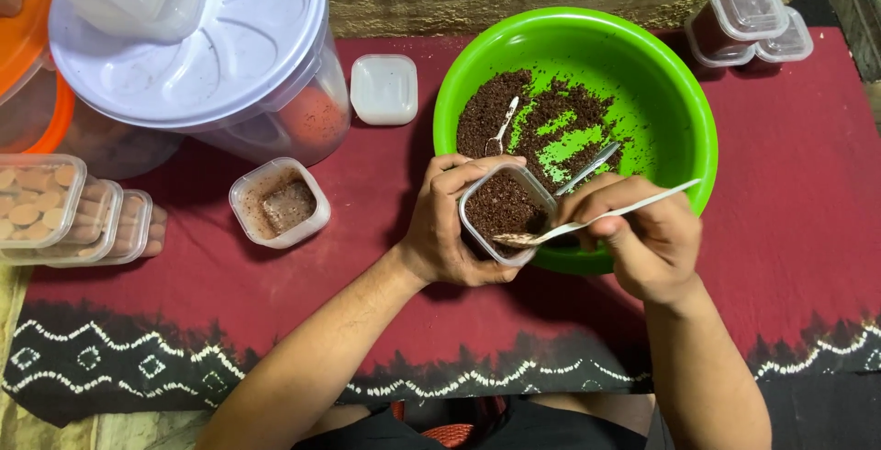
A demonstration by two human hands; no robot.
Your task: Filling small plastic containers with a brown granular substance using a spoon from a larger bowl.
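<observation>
My left hand (447,230) grips a small clear square container (503,208) filled with dark brown crumbs, held over the near rim of a green bowl (670,92). My right hand (647,234) holds a metal spoon (587,223) whose tip rests at the container's near edge. Inside the bowl lie more dark crumbs (541,120), a small spoon (502,127) and a second utensil (587,167).
A small clear container (278,204) with brown residue sits on the red cloth (789,211). A white square lid (384,88) lies beside a large lidded plastic jar (211,55). Boxes of tan biscuits (55,211) are stacked at left; closed small containers (748,19) stand at far right.
</observation>
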